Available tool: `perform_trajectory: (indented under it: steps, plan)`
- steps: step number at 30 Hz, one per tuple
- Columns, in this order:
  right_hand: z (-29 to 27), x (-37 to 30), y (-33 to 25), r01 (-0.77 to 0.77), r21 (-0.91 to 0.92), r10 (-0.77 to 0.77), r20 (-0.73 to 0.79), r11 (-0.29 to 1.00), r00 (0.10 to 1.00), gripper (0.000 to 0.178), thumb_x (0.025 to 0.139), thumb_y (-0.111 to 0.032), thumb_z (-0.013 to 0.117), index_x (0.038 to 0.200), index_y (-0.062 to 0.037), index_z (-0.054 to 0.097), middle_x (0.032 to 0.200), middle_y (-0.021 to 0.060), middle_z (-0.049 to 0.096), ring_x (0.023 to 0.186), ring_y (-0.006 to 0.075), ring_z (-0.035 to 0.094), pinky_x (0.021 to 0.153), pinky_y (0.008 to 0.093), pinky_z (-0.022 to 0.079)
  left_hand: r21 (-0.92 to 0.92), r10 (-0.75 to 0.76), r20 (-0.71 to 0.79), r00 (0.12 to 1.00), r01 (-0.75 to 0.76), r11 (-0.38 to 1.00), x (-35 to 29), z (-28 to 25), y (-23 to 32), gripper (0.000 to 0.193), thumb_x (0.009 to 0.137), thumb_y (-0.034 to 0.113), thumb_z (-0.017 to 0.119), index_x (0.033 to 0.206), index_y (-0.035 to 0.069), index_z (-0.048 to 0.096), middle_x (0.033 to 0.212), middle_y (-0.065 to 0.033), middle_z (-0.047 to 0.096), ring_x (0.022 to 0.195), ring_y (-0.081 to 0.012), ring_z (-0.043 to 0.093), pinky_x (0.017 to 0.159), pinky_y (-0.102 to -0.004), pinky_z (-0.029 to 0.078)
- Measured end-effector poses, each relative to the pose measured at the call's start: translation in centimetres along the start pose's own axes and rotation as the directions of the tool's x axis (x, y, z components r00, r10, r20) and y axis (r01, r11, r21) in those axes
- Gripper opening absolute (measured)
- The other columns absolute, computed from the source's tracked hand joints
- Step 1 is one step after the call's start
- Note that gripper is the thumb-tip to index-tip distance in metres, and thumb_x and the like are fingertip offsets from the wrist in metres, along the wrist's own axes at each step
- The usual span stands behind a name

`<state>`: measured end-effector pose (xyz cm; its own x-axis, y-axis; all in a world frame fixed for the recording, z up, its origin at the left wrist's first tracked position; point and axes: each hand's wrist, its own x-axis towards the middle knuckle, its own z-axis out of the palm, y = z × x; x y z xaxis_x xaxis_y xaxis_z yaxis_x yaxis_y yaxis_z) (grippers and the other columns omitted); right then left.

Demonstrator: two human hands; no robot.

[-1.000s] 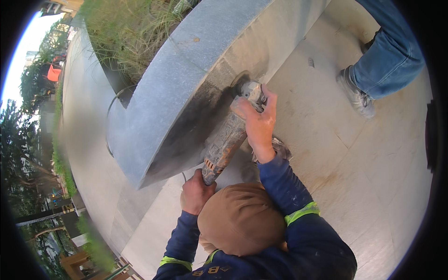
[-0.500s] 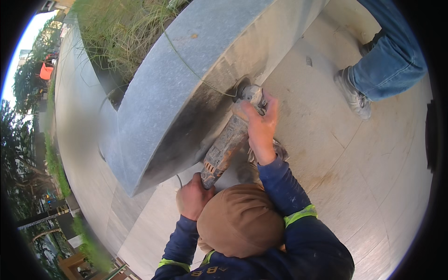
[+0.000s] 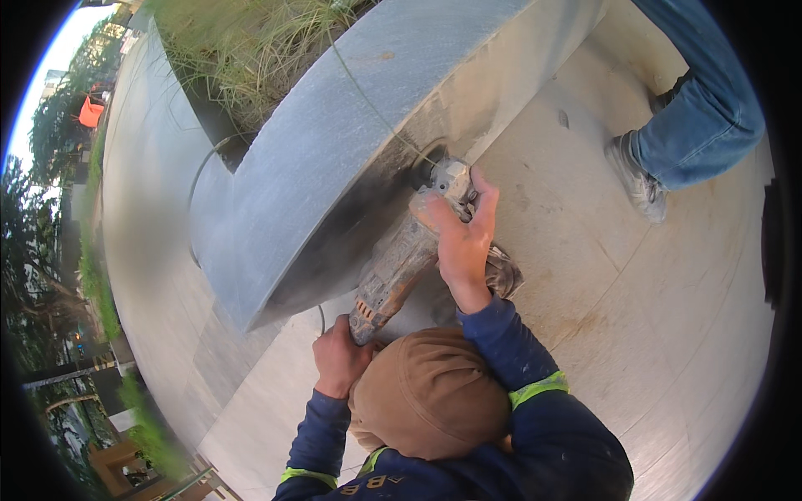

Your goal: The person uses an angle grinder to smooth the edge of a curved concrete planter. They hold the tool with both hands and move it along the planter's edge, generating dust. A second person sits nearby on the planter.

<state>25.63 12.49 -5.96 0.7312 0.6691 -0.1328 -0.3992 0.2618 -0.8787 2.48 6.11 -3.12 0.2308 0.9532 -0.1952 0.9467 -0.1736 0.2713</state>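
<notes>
Both my hands are on a dusty angle grinder (image 3: 393,271) that lies slantwise in front of me. My right hand (image 3: 464,250) grips it at the front, near the gear head. Round its rear end, where a thin cable (image 3: 322,319) shows alongside, my left hand (image 3: 341,361) is closed. The grinder's dark round disc (image 3: 428,159) is at the shaded side face of a grey stone planter (image 3: 326,167); whether it touches is unclear. Dark dust marks cover that face. A long grass stalk (image 3: 361,93) hangs across the planter's top toward the disc.
Between my arms is a brown cloth cap (image 3: 434,392). A person in blue jeans (image 3: 702,125) stands at the right, a grey shoe (image 3: 639,179) on the paving. A crumpled brownish thing (image 3: 504,272) lies beside my right wrist. Dry grass (image 3: 242,50) fills the planter; a cable loops over its edge.
The planter's near corner has shifted slightly up and right in view. The grinder's rear end and my left hand sit slightly further left. Both hands keep their hold.
</notes>
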Motion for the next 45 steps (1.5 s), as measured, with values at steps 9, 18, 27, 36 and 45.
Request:
perform_trajectory:
  steps: [9, 18, 27, 36, 45]
  plan:
    - [2.2, -1.0, -3.5, 0.112, -0.048, -0.108, 0.065, 0.993, 0.992, 0.068, 0.086, -0.012, 0.072, 0.14, 0.0101, 0.036, 0.126, 0.0188, 0.05, 0.117, 0.0215, 0.048, 0.104, 0.0339, 0.039, -0.058, 0.091, -0.138, 0.986, -0.1, 0.993, -0.9, -1.6, -0.3, 0.033, 0.067, 0.019, 0.073, 0.089, 0.004, 0.054, 0.068, -0.0187, 0.063, 0.065, -0.0405, 0.063, 0.057, -0.0484, 0.05]
    - [0.4, -1.1, 1.0, -0.059, -0.213, 0.05, -0.045, 0.975, 0.998, 0.07, 0.086, -0.012, 0.071, 0.141, 0.01, 0.035, 0.135, 0.0216, 0.045, 0.127, 0.0243, 0.04, 0.108, 0.0351, 0.034, 0.0, 0.093, -0.048, 0.994, -0.093, 0.996, -1.1, 0.1, -1.7, 0.03, 0.067, 0.02, 0.071, 0.086, 0.005, 0.054, 0.073, -0.0163, 0.066, 0.064, -0.0384, 0.065, 0.057, -0.0474, 0.051]
    - [2.5, -1.5, -4.2, 0.074, -0.022, -0.072, 0.072, 0.997, 0.995, 0.067, 0.088, -0.014, 0.069, 0.141, 0.0095, 0.035, 0.135, 0.0216, 0.044, 0.126, 0.0246, 0.042, 0.106, 0.0354, 0.035, -0.058, 0.13, -0.178, 0.975, -0.142, 0.988, -1.0, -2.3, -0.8, 0.031, 0.065, 0.016, 0.074, 0.085, 0.005, 0.053, 0.068, -0.0157, 0.061, 0.064, -0.0387, 0.063, 0.057, -0.0466, 0.05]
    - [0.7, -1.3, 0.7, -0.075, -0.165, 0.068, -0.048, 0.983, 0.997, 0.069, 0.087, -0.014, 0.07, 0.141, 0.0094, 0.034, 0.137, 0.0226, 0.043, 0.126, 0.0265, 0.042, 0.108, 0.0385, 0.034, -0.02, 0.088, -0.057, 0.994, -0.089, 0.996, -1.0, 0.8, -2.0, 0.025, 0.068, 0.019, 0.07, 0.083, 0.006, 0.054, 0.07, -0.0163, 0.064, 0.064, -0.0378, 0.064, 0.057, -0.0454, 0.051]
    - [1.8, -1.8, -2.7, 0.109, -0.091, -0.106, 0.041, 0.99, 0.994, 0.071, 0.086, -0.016, 0.071, 0.141, 0.0101, 0.034, 0.139, 0.0259, 0.041, 0.13, 0.0288, 0.04, 0.111, 0.0396, 0.03, -0.041, 0.11, -0.152, 0.982, -0.117, 0.992, -0.9, -1.5, -1.1, 0.026, 0.068, 0.016, 0.071, 0.085, 0.005, 0.054, 0.068, -0.0166, 0.063, 0.063, -0.0377, 0.064, 0.056, -0.0459, 0.051]
